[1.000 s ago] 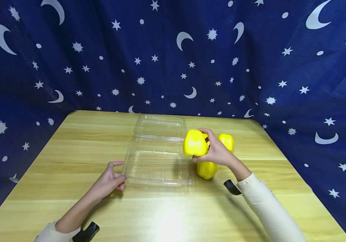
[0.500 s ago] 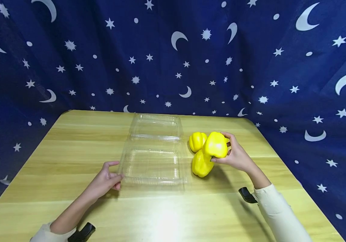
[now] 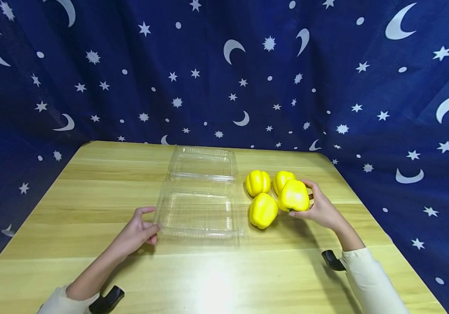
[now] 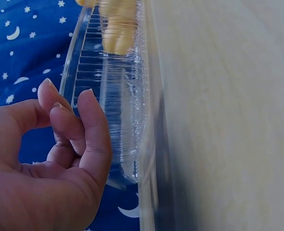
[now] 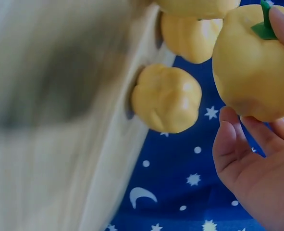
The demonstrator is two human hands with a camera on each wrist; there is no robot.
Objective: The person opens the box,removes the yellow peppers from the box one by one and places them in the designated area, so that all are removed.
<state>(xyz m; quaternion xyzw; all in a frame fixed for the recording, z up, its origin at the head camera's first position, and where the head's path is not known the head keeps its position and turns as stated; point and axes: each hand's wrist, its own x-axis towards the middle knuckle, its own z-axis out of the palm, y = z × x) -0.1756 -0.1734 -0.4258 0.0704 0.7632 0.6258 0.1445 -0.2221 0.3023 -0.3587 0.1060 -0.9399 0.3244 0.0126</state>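
Note:
My right hand (image 3: 324,211) holds a yellow bell pepper (image 3: 294,195) between thumb and fingers, close over the table. Its green stem (image 5: 265,30) shows by the thumb in the right wrist view. Three more yellow peppers lie left of it and behind: a near one (image 3: 263,211), a back left one (image 3: 257,182) and one (image 3: 282,179) partly hidden by the held pepper. On the left stands a clear plastic container (image 3: 193,233), its hinged lid (image 3: 205,165) spread flat behind. My left hand (image 3: 136,233) pinches the container's near left corner, the rim running between its fingertips in the left wrist view.
The wooden table (image 3: 91,209) carries everything. A dark blue curtain (image 3: 193,104) with moons and stars rises behind and at both sides. Black straps show at the left wrist (image 3: 107,299) and right wrist (image 3: 332,260).
My right hand has carried the pepper rightward from beside the container and lowered it near the other peppers. The left hand has stayed at the container's corner. The head view has shifted slightly.

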